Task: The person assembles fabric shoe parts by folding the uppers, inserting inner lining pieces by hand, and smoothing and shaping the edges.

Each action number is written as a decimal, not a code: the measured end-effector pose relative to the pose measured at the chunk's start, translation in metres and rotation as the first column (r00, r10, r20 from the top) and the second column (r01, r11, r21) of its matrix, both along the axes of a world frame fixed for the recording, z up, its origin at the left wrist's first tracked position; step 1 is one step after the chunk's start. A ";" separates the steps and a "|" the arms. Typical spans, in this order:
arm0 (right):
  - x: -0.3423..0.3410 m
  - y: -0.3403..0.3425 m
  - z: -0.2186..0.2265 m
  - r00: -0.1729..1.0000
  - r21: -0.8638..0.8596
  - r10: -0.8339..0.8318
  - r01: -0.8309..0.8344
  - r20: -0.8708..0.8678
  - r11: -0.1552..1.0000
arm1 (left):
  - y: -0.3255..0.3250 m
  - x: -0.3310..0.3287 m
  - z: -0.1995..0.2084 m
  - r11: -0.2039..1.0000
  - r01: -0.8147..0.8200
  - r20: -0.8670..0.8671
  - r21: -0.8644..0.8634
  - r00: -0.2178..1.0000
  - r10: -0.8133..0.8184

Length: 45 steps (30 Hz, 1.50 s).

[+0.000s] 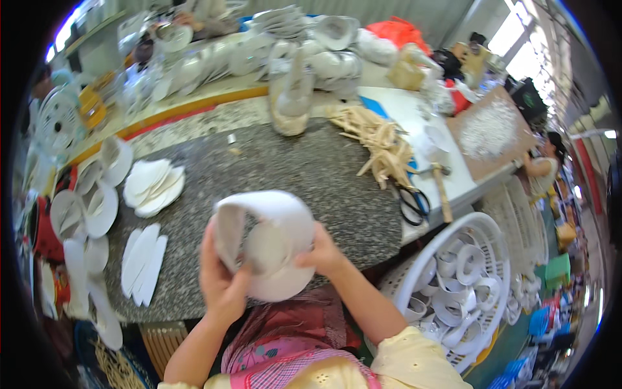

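Note:
Between my two hands is a white hollow piece (285, 211), a broad curved band bent into a loop with a rounded flap at its lower side. My left hand (222, 277) grips its left edge, the thumb near the opening. On the opposite edge, my right hand (322, 251) pinches the wall between thumb and fingers. The piece is held above the near part of a speckled grey stone slab (259, 165). To its left on the slab lie a pile of white rounded flat pieces (153, 187) and several long white strips (142, 262).
White looped pieces (97, 201) line the slab's left edge. Tan strips (376, 142), black-handled scissors (413, 205) and a hammer (442, 192) lie right. A white basket (495, 259) of similar pieces stands lower right. A white form (291, 97) stands behind; another person (547, 168) sits far right.

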State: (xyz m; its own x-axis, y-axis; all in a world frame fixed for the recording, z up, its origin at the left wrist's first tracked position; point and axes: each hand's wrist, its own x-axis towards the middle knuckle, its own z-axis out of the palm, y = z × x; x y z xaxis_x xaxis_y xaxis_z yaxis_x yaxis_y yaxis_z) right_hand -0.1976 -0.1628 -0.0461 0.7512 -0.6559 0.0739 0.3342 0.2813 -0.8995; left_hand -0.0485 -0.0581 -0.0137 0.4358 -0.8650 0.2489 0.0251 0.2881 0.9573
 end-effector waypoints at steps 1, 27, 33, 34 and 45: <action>0.002 0.003 0.009 0.995 -0.069 0.081 -0.077 0.057 0.995 | 0.007 0.002 0.011 0.999 0.024 -0.160 0.023 0.987 -0.020; 0.000 0.045 0.011 0.953 0.415 -0.102 -0.026 0.284 0.910 | 0.023 0.021 0.006 0.875 0.430 -0.710 -0.223 0.544 -0.448; 0.007 0.053 0.004 0.883 0.551 -0.204 -0.072 0.423 0.831 | 0.032 0.009 -0.010 0.869 0.493 -0.362 -0.045 0.802 -0.474; 0.009 0.056 0.003 0.870 0.569 -0.192 -0.117 0.454 0.814 | 0.030 0.010 -0.014 0.853 0.522 -0.228 -0.009 0.829 -0.510; 0.003 0.057 -0.023 0.890 0.505 -0.008 -0.251 0.456 0.826 | 0.020 0.002 -0.005 0.980 0.123 -0.270 0.156 0.960 -0.077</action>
State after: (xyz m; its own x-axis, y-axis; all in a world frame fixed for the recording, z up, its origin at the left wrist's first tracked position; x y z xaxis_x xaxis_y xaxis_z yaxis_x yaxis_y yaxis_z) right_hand -0.1943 -0.1054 -0.0689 0.8051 -0.5895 0.0658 0.5692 0.7366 -0.3653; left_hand -0.0469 -0.0376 -0.0187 0.3750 -0.9269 -0.0159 0.3013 0.1057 0.9476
